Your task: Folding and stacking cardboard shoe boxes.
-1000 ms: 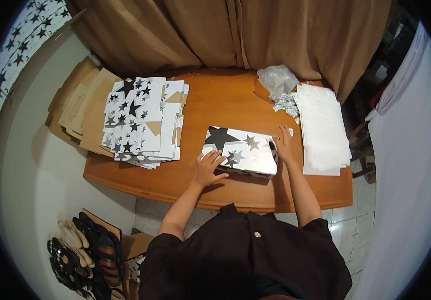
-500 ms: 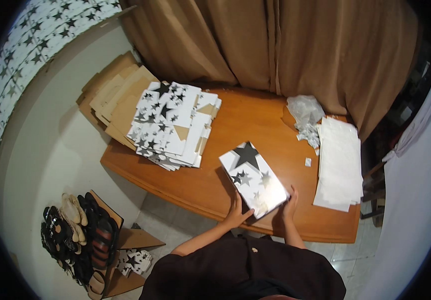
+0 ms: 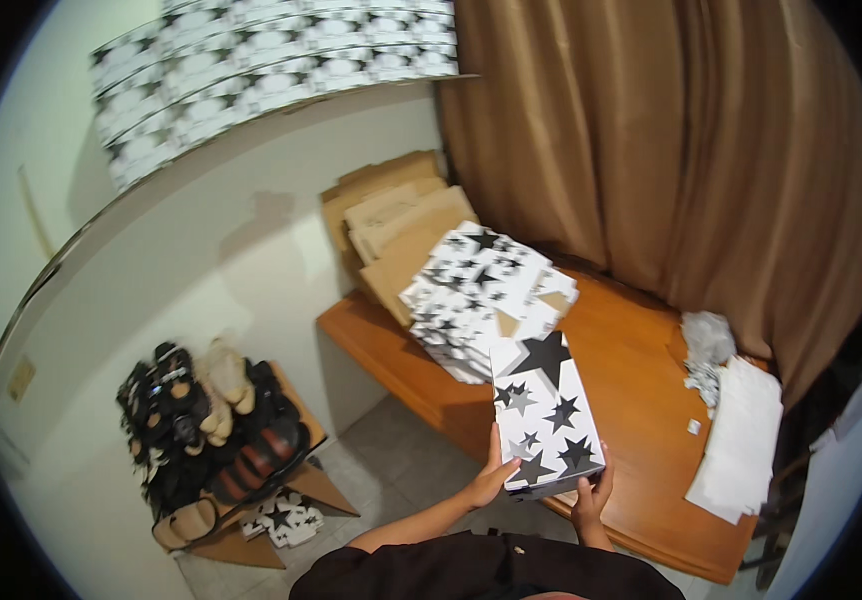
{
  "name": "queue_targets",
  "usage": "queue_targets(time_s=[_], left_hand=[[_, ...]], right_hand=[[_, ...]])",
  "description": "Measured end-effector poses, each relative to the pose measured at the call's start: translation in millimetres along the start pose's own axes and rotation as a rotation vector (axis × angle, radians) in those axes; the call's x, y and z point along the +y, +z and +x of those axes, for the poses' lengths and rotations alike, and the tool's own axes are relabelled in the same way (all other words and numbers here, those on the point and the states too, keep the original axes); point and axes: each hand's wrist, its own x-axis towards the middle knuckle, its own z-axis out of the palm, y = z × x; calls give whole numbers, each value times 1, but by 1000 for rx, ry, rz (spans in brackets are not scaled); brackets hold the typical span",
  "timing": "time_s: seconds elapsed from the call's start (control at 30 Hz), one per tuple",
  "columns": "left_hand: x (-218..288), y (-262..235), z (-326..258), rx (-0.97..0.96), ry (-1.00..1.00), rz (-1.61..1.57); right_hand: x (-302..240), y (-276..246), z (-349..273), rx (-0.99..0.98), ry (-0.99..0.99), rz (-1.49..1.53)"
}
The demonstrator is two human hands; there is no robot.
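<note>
A white shoe box (image 3: 546, 420) printed with black and grey stars is held up at the table's front edge. My left hand (image 3: 492, 480) grips its near left side, thumb on top. At the near right corner, my right hand (image 3: 594, 496) closes on the box, its fingers along the side and partly hidden beneath it. The lid is on, so whatever lies inside is hidden. Just beyond the box, a stack of flattened star-print cardboard boxes (image 3: 476, 290) lies on the wooden table (image 3: 631, 350).
Plain brown cardboard sheets (image 3: 406, 225) lean at the wall. White paper sheets (image 3: 741, 435), a crumpled plastic bag (image 3: 708, 340) and a small white packet (image 3: 694, 427) lie to the right. Shoes (image 3: 216, 430) crowd a stand at left. Star boxes (image 3: 281, 75) line a high shelf; brown curtains (image 3: 601, 120) hang behind.
The view has swung left, bringing more of the wall, shelf and shoes into sight. Both hands have lifted the box off the table and turned it more upright in view.
</note>
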Motion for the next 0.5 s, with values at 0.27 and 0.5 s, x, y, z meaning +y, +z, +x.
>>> queue_targets(time_s=[0.27, 0.5], left_hand=[[178, -98, -98, 183, 473, 284], [318, -169, -177, 367, 724, 777]], right_hand=[[-51, 163, 34, -355, -736, 88], [-160, 336, 59, -279, -953, 392]])
